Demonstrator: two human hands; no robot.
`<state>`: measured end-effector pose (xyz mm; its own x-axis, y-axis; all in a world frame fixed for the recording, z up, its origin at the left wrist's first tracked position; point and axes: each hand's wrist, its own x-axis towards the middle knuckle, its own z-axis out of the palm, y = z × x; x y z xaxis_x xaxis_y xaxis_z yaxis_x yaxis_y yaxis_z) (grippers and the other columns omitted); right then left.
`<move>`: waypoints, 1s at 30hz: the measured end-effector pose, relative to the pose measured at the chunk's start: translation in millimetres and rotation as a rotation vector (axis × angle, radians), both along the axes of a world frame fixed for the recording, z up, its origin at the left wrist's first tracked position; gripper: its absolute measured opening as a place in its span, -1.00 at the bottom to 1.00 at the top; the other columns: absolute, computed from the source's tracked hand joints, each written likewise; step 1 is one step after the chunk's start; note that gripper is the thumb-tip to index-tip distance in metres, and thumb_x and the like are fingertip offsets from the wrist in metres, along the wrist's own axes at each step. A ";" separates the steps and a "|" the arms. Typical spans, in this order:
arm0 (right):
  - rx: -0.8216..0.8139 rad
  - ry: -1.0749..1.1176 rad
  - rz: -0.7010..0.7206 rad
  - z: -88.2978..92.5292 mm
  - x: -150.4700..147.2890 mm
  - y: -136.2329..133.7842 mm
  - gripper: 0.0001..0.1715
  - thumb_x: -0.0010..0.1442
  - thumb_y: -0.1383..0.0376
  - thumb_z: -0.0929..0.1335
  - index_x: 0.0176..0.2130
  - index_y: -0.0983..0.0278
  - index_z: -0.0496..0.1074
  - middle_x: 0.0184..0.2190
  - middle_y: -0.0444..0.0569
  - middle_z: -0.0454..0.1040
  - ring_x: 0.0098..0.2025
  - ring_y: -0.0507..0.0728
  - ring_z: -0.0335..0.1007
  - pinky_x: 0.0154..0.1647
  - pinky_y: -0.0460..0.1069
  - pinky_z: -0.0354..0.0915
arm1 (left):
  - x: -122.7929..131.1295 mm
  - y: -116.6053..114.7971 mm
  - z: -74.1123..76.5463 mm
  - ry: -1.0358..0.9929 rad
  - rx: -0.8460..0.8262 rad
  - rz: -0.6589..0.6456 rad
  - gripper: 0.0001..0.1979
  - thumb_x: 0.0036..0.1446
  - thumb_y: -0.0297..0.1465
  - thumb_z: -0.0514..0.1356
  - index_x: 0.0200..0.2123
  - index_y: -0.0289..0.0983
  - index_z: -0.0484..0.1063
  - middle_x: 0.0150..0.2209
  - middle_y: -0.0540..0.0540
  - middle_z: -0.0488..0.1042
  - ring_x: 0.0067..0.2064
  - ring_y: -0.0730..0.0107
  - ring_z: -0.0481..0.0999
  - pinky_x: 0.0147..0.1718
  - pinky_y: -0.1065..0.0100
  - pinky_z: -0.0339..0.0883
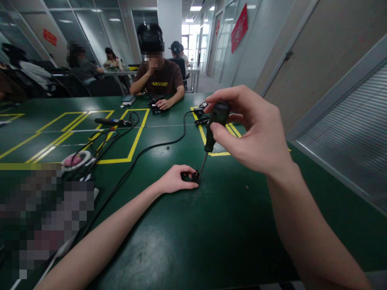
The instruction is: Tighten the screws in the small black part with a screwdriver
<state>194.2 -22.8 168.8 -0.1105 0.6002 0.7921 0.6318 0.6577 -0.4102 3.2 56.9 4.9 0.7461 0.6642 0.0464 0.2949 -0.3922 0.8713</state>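
In my right hand (250, 129) is a screwdriver (217, 117), its dark handle gripped between thumb and fingers. The thin metal shaft slants down and left, and its tip meets a small black part (196, 176) on the green table. My left hand (178, 178) pinches that part between thumb and fingers from the left, resting on the tabletop. What kind of part it is I cannot make out; a short round piece stands up from its top. The exact spot under the screwdriver's tip is too small to see.
A black cable (151, 147) runs across the green table (242, 225). Yellow tape (133, 151) marks out boxes. At the left lie a pen-shaped tool (109, 121) with a cord and a white ring-shaped roll (77, 160). A person (161, 76) sits opposite, one hand by black objects.
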 end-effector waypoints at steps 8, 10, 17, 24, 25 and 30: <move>0.026 -0.011 0.003 5.4 -0.8 -2.1 -0.77 0.23 0.24 0.47 -0.07 0.09 0.59 -0.12 -0.03 0.59 -0.02 0.28 0.55 -0.14 0.15 0.57 | 0.2 0.0 0.2 -0.006 -0.015 -0.005 -0.62 -0.03 -0.21 0.43 -0.16 -0.31 0.63 -0.26 -0.07 0.61 -0.21 0.27 0.54 -0.13 0.28 0.39; 0.027 0.002 0.002 6.0 -1.3 -2.5 -0.74 0.23 0.25 0.48 -0.06 0.05 0.60 -0.14 -0.03 0.58 -0.04 0.28 0.55 -0.15 0.16 0.57 | 0.2 0.2 -0.2 -0.006 -0.014 -0.003 -0.62 -0.03 -0.22 0.44 -0.16 -0.31 0.63 -0.26 -0.07 0.61 -0.21 0.27 0.54 -0.13 0.28 0.39; 0.026 0.051 0.010 3.1 -1.2 -0.8 -0.53 0.19 0.30 0.48 0.09 0.05 0.48 -0.06 -0.04 0.56 -0.06 0.23 0.54 -0.13 0.12 0.58 | -0.2 0.2 -0.6 -0.008 -0.030 -0.013 -0.61 -0.01 -0.22 0.45 -0.14 -0.31 0.63 -0.24 -0.08 0.63 -0.19 0.25 0.57 -0.11 0.28 0.41; 0.030 0.066 0.041 0.7 -0.7 1.6 -0.69 0.20 0.35 0.44 -0.04 0.11 0.49 -0.10 -0.04 0.58 -0.06 0.24 0.56 -0.13 0.13 0.57 | -0.1 -0.8 1.5 -0.004 -0.039 -0.012 -0.63 -0.01 -0.23 0.44 -0.16 -0.33 0.62 -0.22 -0.10 0.63 -0.17 0.23 0.58 -0.07 0.26 0.42; 0.033 0.063 0.041 0.4 -0.6 1.8 -0.71 0.21 0.35 0.44 -0.05 0.12 0.49 -0.10 -0.04 0.58 -0.06 0.24 0.56 -0.12 0.13 0.57 | -0.2 -0.9 1.7 -0.005 -0.039 -0.012 -0.63 0.00 -0.24 0.44 -0.16 -0.33 0.62 -0.22 -0.10 0.63 -0.17 0.23 0.58 -0.07 0.26 0.42; 0.034 0.051 0.020 1.0 0.4 1.2 -0.75 0.20 0.29 0.48 -0.09 0.13 0.53 -0.10 -0.04 0.60 -0.07 0.22 0.57 -0.11 0.13 0.56 | -0.5 -1.2 3.0 0.001 -0.011 -0.014 -0.64 0.01 -0.24 0.44 -0.15 -0.31 0.63 -0.22 -0.09 0.64 -0.17 0.25 0.57 -0.08 0.28 0.40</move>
